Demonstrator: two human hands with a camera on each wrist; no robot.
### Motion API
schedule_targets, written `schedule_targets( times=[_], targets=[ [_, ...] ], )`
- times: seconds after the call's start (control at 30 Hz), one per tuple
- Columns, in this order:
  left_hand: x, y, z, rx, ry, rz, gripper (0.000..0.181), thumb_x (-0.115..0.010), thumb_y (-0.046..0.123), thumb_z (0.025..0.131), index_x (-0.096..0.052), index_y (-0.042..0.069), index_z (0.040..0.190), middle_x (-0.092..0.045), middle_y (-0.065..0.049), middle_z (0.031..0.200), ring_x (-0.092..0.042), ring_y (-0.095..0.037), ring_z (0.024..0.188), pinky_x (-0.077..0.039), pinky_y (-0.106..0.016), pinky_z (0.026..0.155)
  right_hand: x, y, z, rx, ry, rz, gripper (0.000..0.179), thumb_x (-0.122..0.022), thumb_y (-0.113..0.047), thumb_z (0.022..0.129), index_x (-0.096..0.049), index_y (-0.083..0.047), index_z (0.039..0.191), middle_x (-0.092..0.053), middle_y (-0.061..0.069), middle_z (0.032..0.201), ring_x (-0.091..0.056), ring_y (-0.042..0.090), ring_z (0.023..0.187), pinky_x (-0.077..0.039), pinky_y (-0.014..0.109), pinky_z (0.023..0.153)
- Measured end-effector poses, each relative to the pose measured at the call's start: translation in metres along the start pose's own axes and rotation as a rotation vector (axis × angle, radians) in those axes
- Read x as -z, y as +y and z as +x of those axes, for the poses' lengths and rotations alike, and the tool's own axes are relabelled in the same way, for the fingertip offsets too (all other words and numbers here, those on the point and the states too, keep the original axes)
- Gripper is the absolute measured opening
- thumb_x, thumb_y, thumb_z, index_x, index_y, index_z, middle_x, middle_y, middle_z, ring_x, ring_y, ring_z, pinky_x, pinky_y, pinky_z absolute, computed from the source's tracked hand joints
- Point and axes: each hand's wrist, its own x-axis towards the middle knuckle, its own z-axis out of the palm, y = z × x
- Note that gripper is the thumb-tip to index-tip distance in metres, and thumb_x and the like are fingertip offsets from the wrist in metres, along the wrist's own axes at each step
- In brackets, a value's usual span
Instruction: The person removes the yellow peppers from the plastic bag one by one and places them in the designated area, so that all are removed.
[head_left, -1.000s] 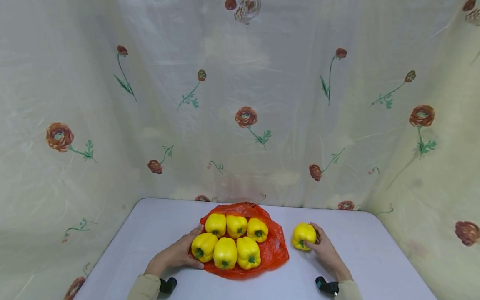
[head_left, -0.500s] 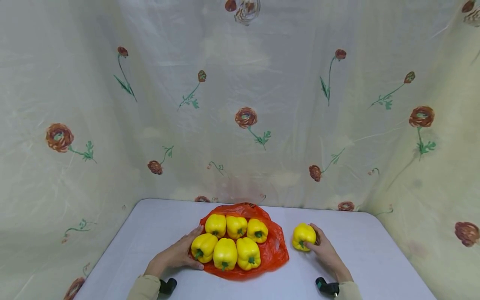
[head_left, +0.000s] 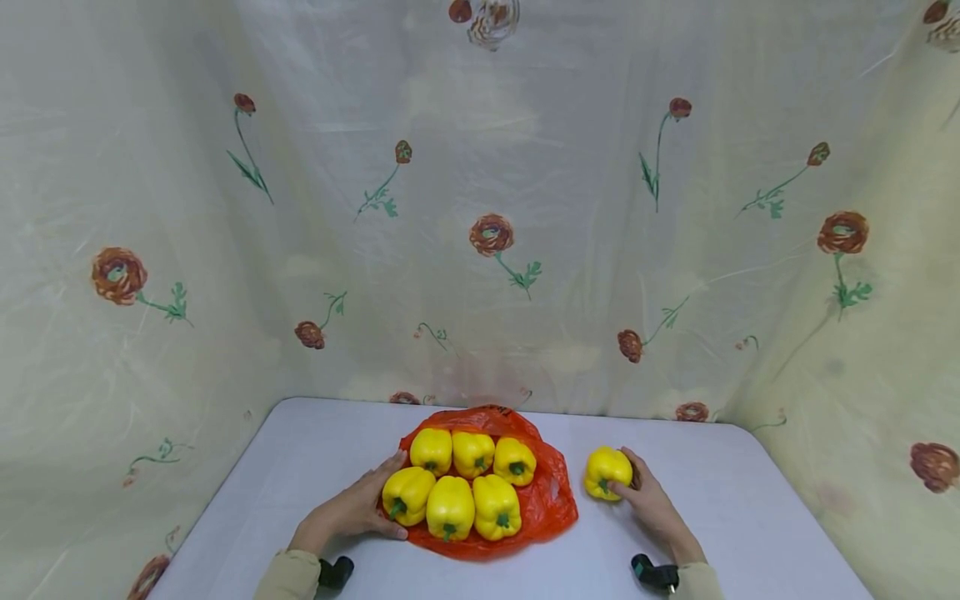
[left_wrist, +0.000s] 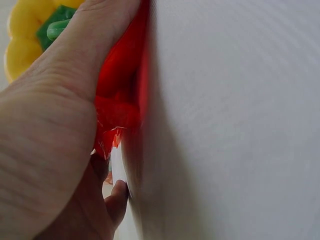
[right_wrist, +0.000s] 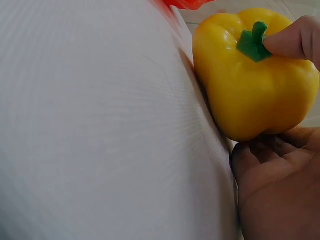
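Several yellow bell peppers [head_left: 472,483] with green stems lie in two rows on a flattened red plastic bag [head_left: 551,508] on the white table [head_left: 300,467]. My left hand [head_left: 360,504] rests on the bag's left edge [left_wrist: 117,95], its thumb against the front-left pepper [head_left: 407,494] [left_wrist: 22,35]. One more yellow pepper [head_left: 606,472] [right_wrist: 255,75] sits on the table right of the bag. My right hand [head_left: 648,500] cups it from the right, thumb tip [right_wrist: 292,40] touching its green stem.
A cream cloth printed with red flowers [head_left: 491,237] hangs behind and along both sides of the table. Small black wrist-camera units [head_left: 335,572] [head_left: 652,572] show at both sleeves near the front edge.
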Motion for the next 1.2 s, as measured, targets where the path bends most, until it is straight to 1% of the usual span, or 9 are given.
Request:
schedule_targets(
  times=[0.17, 0.27, 0.5, 0.63, 0.8, 0.9, 1.1, 1.2],
  targets=[
    [0.000, 0.001, -0.001, 0.011, 0.003, -0.005, 0.122, -0.080, 0.060, 0.063, -0.011, 0.022, 0.157, -0.017, -0.006, 0.163, -0.021, -0.037, 0.146, -0.015, -0.065, 0.115, 0.000, 0.000, 0.001, -0.016, 0.000, 0.005, 0.091, -0.066, -0.028, 0.090, -0.006, -0.001, 0.154, -0.010, 0.026, 0.159, -0.010, 0.043, 0.147, -0.012, 0.055, 0.120],
    [0.000, 0.000, -0.001, 0.007, 0.002, -0.006, 0.122, -0.080, 0.060, 0.063, -0.010, 0.022, 0.157, -0.016, -0.007, 0.163, -0.021, -0.037, 0.146, -0.014, -0.064, 0.116, 0.001, -0.001, 0.001, -0.031, -0.001, 0.019, 0.094, -0.067, -0.031, 0.089, -0.005, -0.002, 0.154, -0.010, 0.025, 0.159, -0.009, 0.043, 0.147, -0.012, 0.055, 0.120],
    [-0.001, -0.003, 0.002, -0.003, -0.006, -0.009, 0.122, -0.079, 0.060, 0.064, -0.011, 0.022, 0.157, -0.016, -0.006, 0.163, -0.020, -0.034, 0.147, -0.011, -0.061, 0.118, 0.002, -0.004, 0.000, -0.071, -0.007, 0.048, 0.105, -0.071, -0.044, 0.085, -0.002, -0.004, 0.154, -0.007, 0.024, 0.160, -0.008, 0.043, 0.147, -0.012, 0.056, 0.119],
    [-0.001, -0.002, 0.001, -0.003, -0.006, -0.015, 0.122, -0.079, 0.060, 0.063, -0.010, 0.022, 0.157, -0.016, -0.007, 0.163, -0.020, -0.035, 0.147, -0.011, -0.062, 0.118, 0.002, -0.005, 0.000, -0.088, -0.002, 0.033, 0.112, -0.071, -0.051, 0.083, 0.001, -0.005, 0.155, -0.004, 0.023, 0.161, -0.008, 0.043, 0.147, -0.012, 0.057, 0.119],
    [0.000, -0.001, 0.000, -0.001, -0.004, -0.015, 0.122, -0.080, 0.059, 0.064, -0.010, 0.022, 0.157, -0.016, -0.007, 0.163, -0.021, -0.035, 0.147, -0.010, -0.062, 0.118, 0.003, -0.009, 0.000, -0.104, 0.004, 0.019, 0.122, -0.070, -0.061, 0.078, 0.007, -0.005, 0.154, -0.001, 0.025, 0.160, -0.006, 0.045, 0.146, -0.013, 0.059, 0.117],
    [0.001, 0.000, 0.000, -0.006, -0.006, -0.013, 0.122, -0.079, 0.059, 0.064, -0.010, 0.021, 0.157, -0.015, -0.007, 0.163, -0.020, -0.035, 0.147, -0.010, -0.061, 0.118, 0.005, -0.011, -0.001, -0.105, 0.008, 0.030, 0.123, -0.070, -0.061, 0.078, 0.009, -0.005, 0.154, 0.001, 0.025, 0.160, -0.005, 0.044, 0.147, -0.012, 0.059, 0.118],
    [0.001, 0.000, -0.001, -0.018, -0.010, -0.006, 0.122, -0.079, 0.059, 0.065, -0.009, 0.019, 0.157, -0.014, -0.007, 0.163, -0.019, -0.035, 0.147, -0.009, -0.060, 0.119, 0.008, -0.010, -0.003, -0.084, 0.018, 0.061, 0.117, -0.070, -0.050, 0.084, 0.014, -0.004, 0.152, 0.008, 0.024, 0.160, 0.001, 0.042, 0.148, -0.009, 0.054, 0.120],
    [0.001, 0.000, -0.001, -0.024, -0.010, -0.002, 0.121, -0.079, 0.059, 0.066, -0.009, 0.019, 0.157, -0.014, -0.007, 0.163, -0.019, -0.035, 0.147, -0.009, -0.060, 0.119, 0.009, -0.010, -0.004, -0.089, 0.026, 0.055, 0.117, -0.069, -0.050, 0.085, 0.016, -0.005, 0.152, 0.010, 0.024, 0.160, 0.002, 0.042, 0.148, -0.008, 0.054, 0.120]
  ],
)
